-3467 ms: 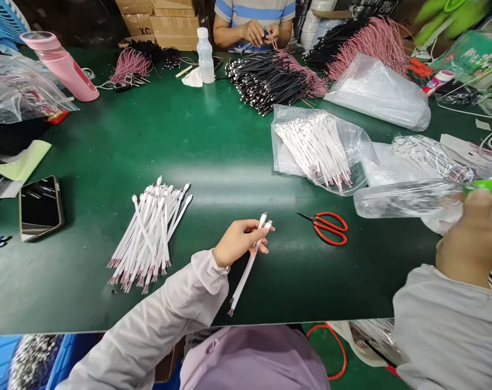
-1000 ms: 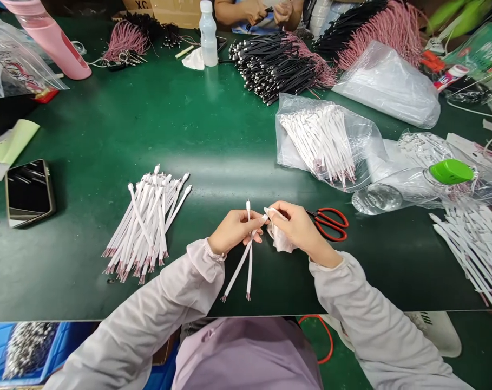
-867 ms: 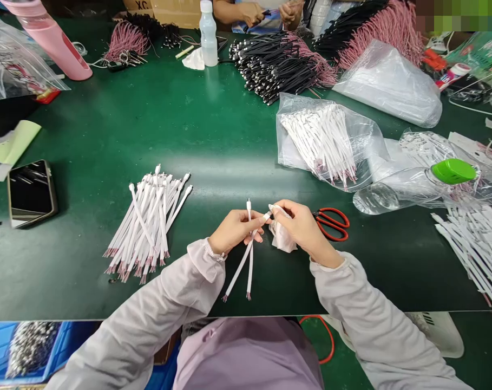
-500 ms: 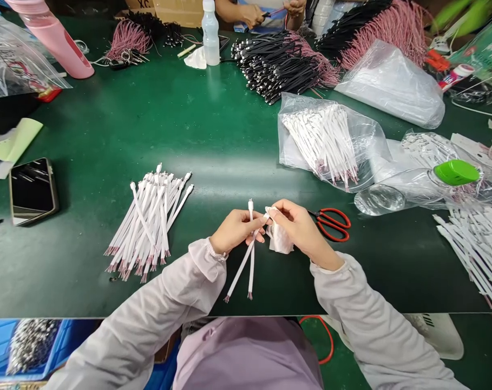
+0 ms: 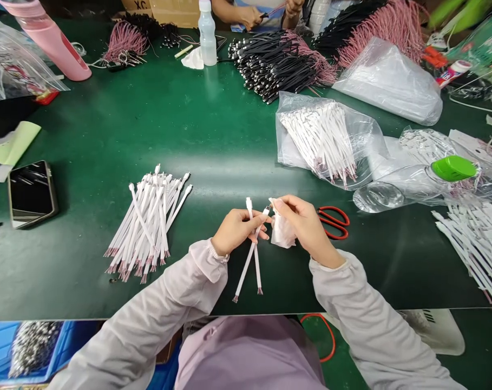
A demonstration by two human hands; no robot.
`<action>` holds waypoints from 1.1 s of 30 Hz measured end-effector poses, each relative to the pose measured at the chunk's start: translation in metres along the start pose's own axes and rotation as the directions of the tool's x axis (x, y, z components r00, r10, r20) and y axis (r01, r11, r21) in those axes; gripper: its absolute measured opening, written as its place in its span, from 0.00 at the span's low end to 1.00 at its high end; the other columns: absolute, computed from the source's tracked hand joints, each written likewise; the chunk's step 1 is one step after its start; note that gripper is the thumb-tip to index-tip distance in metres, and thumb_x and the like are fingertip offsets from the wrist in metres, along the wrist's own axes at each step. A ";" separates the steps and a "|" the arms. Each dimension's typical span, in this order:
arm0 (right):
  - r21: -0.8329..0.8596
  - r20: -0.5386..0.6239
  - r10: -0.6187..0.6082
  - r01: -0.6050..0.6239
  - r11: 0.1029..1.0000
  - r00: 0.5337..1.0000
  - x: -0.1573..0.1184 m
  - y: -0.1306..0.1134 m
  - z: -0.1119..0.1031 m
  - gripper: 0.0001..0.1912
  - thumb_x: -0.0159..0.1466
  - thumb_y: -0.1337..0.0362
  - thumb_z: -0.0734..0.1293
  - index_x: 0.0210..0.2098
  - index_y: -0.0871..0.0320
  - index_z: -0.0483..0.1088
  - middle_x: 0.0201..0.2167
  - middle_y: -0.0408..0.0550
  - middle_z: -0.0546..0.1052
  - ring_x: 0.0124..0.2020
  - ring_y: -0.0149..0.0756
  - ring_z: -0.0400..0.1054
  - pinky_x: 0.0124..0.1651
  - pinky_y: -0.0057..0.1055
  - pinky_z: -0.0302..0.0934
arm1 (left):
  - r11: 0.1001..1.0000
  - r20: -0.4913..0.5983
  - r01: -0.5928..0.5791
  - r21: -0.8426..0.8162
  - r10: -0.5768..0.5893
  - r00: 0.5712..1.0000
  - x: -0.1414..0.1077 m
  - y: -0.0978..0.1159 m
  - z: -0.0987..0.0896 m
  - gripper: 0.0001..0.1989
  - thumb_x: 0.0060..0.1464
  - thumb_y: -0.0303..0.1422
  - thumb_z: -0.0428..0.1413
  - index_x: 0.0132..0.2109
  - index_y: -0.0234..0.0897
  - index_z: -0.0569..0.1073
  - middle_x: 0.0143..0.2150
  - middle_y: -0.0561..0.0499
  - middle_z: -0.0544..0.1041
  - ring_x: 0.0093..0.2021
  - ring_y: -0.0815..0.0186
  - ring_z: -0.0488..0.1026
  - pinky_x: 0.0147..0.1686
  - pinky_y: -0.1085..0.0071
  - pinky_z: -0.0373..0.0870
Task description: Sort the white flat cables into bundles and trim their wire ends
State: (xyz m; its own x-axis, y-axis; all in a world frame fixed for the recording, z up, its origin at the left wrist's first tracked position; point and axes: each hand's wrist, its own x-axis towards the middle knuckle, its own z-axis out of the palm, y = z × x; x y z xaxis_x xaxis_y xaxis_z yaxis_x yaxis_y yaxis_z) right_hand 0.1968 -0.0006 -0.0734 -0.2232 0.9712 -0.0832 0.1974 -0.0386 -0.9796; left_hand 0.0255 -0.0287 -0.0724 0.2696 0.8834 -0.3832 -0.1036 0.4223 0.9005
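Note:
My left hand (image 5: 236, 230) is closed on two short white flat cables (image 5: 244, 269), which cross below the fingers. Their plug ends point up and away; pinkish bare wire ends hang toward the table edge. In my right hand (image 5: 304, 225) is a crumpled white wipe (image 5: 283, 234), pinched between thumb and fingers close beside the plug of one cable. Whether the wipe touches that plug I cannot tell. Red-handled scissors (image 5: 335, 209) lie just past my right hand, their blades hidden. Left of my hands a pile of similar white cables (image 5: 144, 227) rests on the green table (image 5: 156, 119).
Bagged white cables (image 5: 319, 141), a green-capped bottle (image 5: 452, 168) and loose white cables (image 5: 477, 249) lie to the right. A phone (image 5: 32, 194) is at left. Black cable bundles (image 5: 274, 65) and a white bottle (image 5: 207, 40) stand far off, near another person's hands (image 5: 251, 17).
My right hand and the wipe have moved slightly right, off the plug they covered, so its metal tip now shows. The cables' lower ends have swung right.

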 end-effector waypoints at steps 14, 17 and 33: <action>-0.744 -0.189 -0.551 0.248 0.621 0.813 -0.003 -0.002 -0.021 0.19 0.68 0.56 0.59 0.46 0.60 0.76 0.50 0.61 0.73 0.53 0.49 0.64 0.57 0.49 0.56 | 0.962 0.066 0.065 -0.265 -0.049 0.997 0.001 -0.004 0.001 0.06 0.52 0.25 0.61 0.38 0.31 0.80 0.35 0.50 0.80 0.36 0.65 0.80 0.49 0.69 0.73; -0.363 0.085 -0.299 0.309 0.879 0.950 -0.010 -0.009 -0.007 0.18 0.65 0.51 0.63 0.46 0.54 0.77 0.55 0.54 0.72 0.57 0.47 0.64 0.61 0.47 0.57 | 0.926 0.199 0.130 -0.354 -0.062 0.978 -0.005 0.003 0.003 0.05 0.51 0.27 0.62 0.36 0.31 0.80 0.35 0.49 0.81 0.36 0.66 0.80 0.48 0.70 0.72; 0.635 0.235 0.331 -0.403 0.659 0.914 -0.008 -0.003 0.012 0.16 0.56 0.52 0.73 0.24 0.56 0.70 0.16 0.38 0.65 0.18 0.23 0.61 0.23 0.20 0.63 | 0.546 -0.329 0.090 0.833 0.358 0.874 -0.075 0.041 -0.066 0.13 0.61 0.35 0.51 0.42 0.34 0.78 0.44 0.43 0.79 0.45 0.59 0.76 0.51 0.65 0.69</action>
State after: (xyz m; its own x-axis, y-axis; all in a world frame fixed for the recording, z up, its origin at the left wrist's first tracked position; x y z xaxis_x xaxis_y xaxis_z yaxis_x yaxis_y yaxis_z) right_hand 0.1862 -0.0107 -0.0716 -0.3630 0.8194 -0.4437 -0.3864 -0.5657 -0.7285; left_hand -0.0621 -0.0642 -0.0199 -0.1166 0.9900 -0.0797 0.7653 0.1407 0.6280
